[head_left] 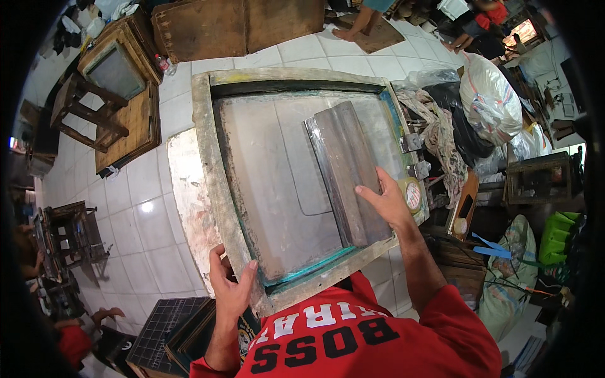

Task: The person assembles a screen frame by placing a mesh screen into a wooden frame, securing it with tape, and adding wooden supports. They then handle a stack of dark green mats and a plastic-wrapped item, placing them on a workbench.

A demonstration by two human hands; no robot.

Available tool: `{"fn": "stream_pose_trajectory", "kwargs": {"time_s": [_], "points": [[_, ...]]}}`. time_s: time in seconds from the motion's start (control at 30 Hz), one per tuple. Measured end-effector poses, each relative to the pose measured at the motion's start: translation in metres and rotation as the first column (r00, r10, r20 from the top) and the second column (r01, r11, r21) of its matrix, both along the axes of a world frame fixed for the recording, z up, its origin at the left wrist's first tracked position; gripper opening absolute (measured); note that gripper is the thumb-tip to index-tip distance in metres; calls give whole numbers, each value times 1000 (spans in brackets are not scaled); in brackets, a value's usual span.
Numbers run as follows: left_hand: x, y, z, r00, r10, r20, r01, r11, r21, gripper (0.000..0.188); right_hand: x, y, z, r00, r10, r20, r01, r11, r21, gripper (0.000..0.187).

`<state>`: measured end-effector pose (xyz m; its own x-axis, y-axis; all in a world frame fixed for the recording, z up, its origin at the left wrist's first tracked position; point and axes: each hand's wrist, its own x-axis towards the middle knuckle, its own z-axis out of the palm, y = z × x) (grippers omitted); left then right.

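Observation:
A wooden screen-printing frame (217,183) with worn, stained edges and a greyish mesh (265,157) lies tilted in front of me. My left hand (234,283) is closed round its near left corner, the thumb on top and the fingers at the outer side. Over the right half of the mesh rests a long wooden squeegee (353,176) with a dark, shiny blade edge on its left. My right hand (386,198) grips the squeegee by its right side, thumb on the wood; its other fingers are partly hidden. A thin dark outline and green-blue stains show on the mesh.
Beneath the frame's left side is a pale, stained board (189,195). Metal hinge clamps (416,157) sit at its right. Stuffed bags (488,97) are piled beyond. A wooden stool (88,113) stands far left on white tiles. Other people's legs (359,25) appear at the back.

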<state>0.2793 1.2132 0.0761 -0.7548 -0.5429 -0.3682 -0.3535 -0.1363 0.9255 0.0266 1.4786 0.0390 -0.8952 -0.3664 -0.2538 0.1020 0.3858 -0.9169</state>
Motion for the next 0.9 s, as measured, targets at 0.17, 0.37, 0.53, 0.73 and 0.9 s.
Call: {"fn": "stream_pose_trajectory", "kwargs": {"time_s": [0.17,0.37,0.53,0.73,0.9], "points": [[-1,2,9,999,-4,-38,4,1000,-10,50,-5,6,8,979,19,204,-12,999,-37,66],[-2,4,7,996,-9,-88,5,999,-44,47,5,5,14,998,-47,28,46,998,37,52],[-1,0,-16,998,-55,43,63,977,-203,51,-21,38,8,972,-136,-192,171,969,179,61],[16,-19,-91,934,-141,327,296,820,-491,98,-75,71,-52,896,-281,-342,355,918,176,61],[14,-30,-162,926,-151,345,292,867,-405,85,-85,60,-106,914,-207,-349,347,845,408,63]]}}
